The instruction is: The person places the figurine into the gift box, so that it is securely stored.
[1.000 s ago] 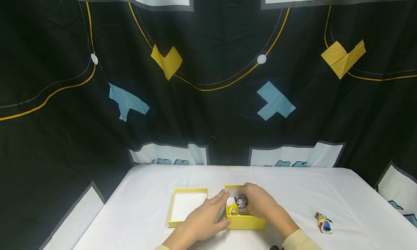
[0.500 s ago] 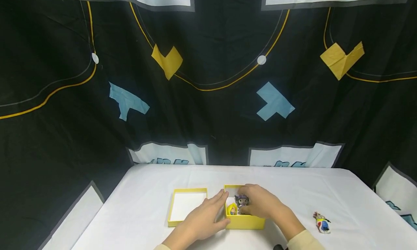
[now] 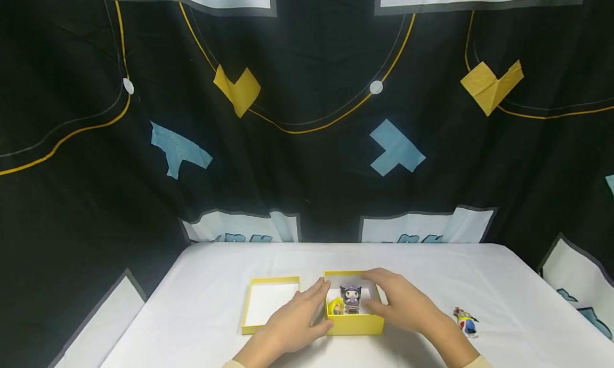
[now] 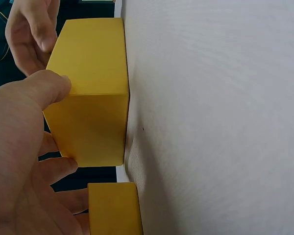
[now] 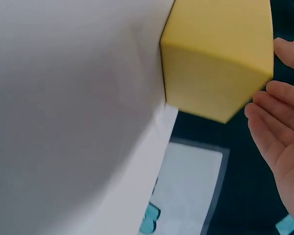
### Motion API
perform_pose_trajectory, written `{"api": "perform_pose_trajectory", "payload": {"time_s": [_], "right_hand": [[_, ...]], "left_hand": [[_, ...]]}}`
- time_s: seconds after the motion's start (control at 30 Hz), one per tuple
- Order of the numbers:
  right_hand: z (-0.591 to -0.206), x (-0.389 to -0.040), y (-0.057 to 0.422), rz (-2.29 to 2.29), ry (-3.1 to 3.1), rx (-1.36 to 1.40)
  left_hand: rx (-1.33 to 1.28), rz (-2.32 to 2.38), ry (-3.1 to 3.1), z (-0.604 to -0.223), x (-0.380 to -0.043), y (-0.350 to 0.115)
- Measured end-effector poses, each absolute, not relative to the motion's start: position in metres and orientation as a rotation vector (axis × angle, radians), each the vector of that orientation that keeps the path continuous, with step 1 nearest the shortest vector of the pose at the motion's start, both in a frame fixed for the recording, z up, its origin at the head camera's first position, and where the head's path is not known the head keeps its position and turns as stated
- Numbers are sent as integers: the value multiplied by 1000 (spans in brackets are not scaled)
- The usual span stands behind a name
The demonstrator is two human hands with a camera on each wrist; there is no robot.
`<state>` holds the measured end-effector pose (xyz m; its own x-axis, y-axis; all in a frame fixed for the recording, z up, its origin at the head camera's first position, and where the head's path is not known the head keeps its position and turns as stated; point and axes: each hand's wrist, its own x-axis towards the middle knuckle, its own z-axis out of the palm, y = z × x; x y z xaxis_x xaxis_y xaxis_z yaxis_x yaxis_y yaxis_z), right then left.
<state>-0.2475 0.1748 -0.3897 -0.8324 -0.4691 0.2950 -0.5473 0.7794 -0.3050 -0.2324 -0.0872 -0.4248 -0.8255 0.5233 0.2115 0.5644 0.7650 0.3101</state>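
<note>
A yellow open-topped box (image 3: 355, 326) stands on the white table. Inside, a small figurine with a purple-black hood and white face (image 3: 352, 297) stands upright, beside a yellow-haired figurine (image 3: 336, 305) at the left wall. My left hand (image 3: 297, 317) holds the box's left side, thumb on the near wall and fingers along the left wall, as the left wrist view shows. Over the right rim is my right hand (image 3: 405, 299), its fingers loosely spread and nothing in them; in the right wrist view its fingertips (image 5: 257, 110) are right at the box's edge.
Left of the box lies a shallow yellow lid (image 3: 246, 309), white inside, partly overlapped by my left hand. A colourful figurine (image 3: 466, 322) lies on the table to the right. Behind the table (image 3: 422, 267) hangs a dark patterned cloth (image 3: 297, 187).
The right hand has let go of the purple-black figurine and moved right and up to the box's rim. That figurine now shows whole. The left hand has kept its place on the box.
</note>
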Motion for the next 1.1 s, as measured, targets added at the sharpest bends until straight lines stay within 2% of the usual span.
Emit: {"api": "perform_pose_trajectory", "payload": {"time_s": [0.17,0.57,1.1], "right_hand": [[-388,-242,193,546,-2762,708],[-388,-232,231,527,-2693,732],[-394,-227,275,541,-2740,589]], "left_hand": [[-879,-567,-2836,-427,-234,-88],[-875,-573,-2851,-427,-234,-87],[-869,-578,-2849,-428,-234,-86]]}}
